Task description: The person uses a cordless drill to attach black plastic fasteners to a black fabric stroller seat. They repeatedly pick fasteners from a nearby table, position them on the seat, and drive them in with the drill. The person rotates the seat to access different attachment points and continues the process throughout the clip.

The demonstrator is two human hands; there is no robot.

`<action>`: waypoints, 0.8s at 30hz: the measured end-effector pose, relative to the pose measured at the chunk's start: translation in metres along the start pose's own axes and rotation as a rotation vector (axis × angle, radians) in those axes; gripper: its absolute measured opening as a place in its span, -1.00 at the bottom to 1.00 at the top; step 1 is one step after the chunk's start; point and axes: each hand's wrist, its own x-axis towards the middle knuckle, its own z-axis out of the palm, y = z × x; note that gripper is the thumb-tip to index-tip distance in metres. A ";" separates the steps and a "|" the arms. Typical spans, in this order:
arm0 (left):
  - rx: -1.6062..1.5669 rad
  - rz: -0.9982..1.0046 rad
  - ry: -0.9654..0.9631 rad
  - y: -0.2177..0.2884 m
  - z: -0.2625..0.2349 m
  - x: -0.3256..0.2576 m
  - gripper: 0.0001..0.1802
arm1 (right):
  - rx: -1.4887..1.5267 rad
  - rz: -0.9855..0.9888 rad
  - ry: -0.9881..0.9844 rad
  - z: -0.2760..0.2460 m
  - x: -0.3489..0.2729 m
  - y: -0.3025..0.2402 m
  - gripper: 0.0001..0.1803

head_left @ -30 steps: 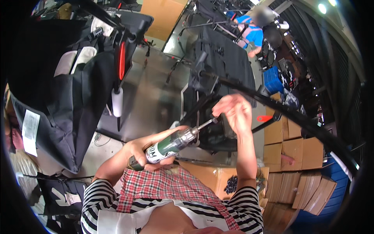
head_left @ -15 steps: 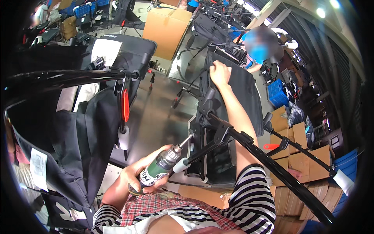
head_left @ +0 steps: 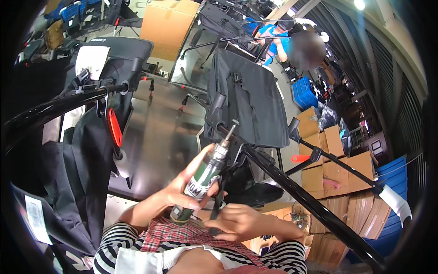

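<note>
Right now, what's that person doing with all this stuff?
The person's left hand grips a green power driver, its bit pointing forward. The right hand is lower down, at a dark strap; whether it's holding it is hard to tell. A black metal tube slants across on the right, with cardboard boxes stacked beyond.

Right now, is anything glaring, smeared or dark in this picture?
In the head view, a lamp glares at the top and the metal tabletop throws back pale reflections; in the same head view, a round patch beside a person in blue is blurred, the corners fall to black, but the green power tool looks fairly sharp.
</note>
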 end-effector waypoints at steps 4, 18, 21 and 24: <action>0.000 0.010 0.021 0.002 0.002 -0.006 0.44 | 0.318 -0.080 -0.339 -0.044 -0.005 0.051 -0.41; -0.037 0.156 0.093 0.018 0.010 -0.041 0.43 | -1.078 0.172 -0.011 -0.157 0.195 0.329 -0.73; 0.016 0.160 0.101 0.016 0.014 -0.044 0.42 | -1.287 0.177 -0.143 -0.174 0.188 0.302 -0.64; 0.089 0.201 0.114 0.012 0.022 -0.052 0.41 | -1.417 0.176 -0.019 -0.208 0.185 0.205 -0.68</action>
